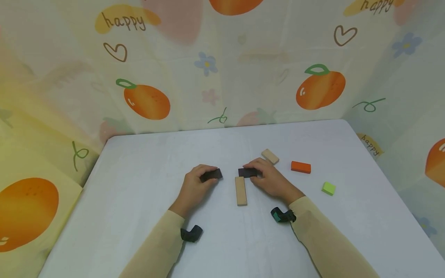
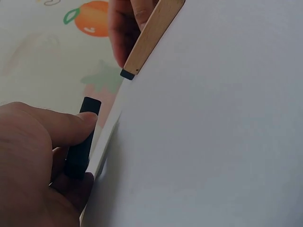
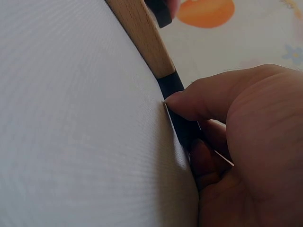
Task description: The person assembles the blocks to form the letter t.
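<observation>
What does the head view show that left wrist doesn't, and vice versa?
Head only: orange block, green block, far wooden block beyond the right hand, and both sleeves.

Left wrist only: a small dark speck on the side of the near wooden block, and the left thumb lying across its block's face.

Both: left hand holding one black block, right hand, a second black block by the near wooden block, white tabletop, printed cloth.
</observation>
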{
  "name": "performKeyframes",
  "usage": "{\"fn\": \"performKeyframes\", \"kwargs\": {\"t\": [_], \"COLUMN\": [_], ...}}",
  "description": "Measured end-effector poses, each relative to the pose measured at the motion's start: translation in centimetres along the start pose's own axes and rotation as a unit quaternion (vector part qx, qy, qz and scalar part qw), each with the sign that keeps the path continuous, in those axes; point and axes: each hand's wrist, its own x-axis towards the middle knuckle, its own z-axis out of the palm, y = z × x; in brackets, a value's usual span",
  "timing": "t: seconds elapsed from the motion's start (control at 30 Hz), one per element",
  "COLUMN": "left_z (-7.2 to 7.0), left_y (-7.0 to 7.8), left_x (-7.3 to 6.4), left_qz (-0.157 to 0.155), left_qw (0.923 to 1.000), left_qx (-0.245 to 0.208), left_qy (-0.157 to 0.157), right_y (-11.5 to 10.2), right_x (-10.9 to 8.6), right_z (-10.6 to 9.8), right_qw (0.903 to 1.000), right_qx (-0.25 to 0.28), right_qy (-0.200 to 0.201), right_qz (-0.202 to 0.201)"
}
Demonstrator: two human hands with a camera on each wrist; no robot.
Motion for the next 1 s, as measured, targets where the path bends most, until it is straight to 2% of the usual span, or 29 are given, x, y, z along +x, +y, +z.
{"fn": "performKeyframes", "kwargs": {"t": [0.17,0.4,0.67,1.0], "left_z": [0.7,1.8,2.8,2.9], "left_y": [0.4,0.5,0.7,0.7], "left_x": [0.5,1.2,2.0,2.1], "left_qz": [-0.007,0.007,0.011,0.016], "left_qw": [0.9999,0.9996,0.9992,0.9976], "left_qx": [-0.002,0.019,0.024,0.048], "left_qy": [-0.007,-0.017,-0.03,-0.047], "right_y": [0.1,0.3,0.2,0.3], "right_x": [0.1,0.0,0.1,0.1], "right_z": [0.0,0.1,0.0,0.0], "right_qw": [1.0,1.0,1.0,1.0], "right_qx": [0.002,0.001,0.002,-0.003], "right_qy": [0.001,0.003,0.004,0.004], "right_qz": [0.003,-0.009,0.002,-0.004]}}
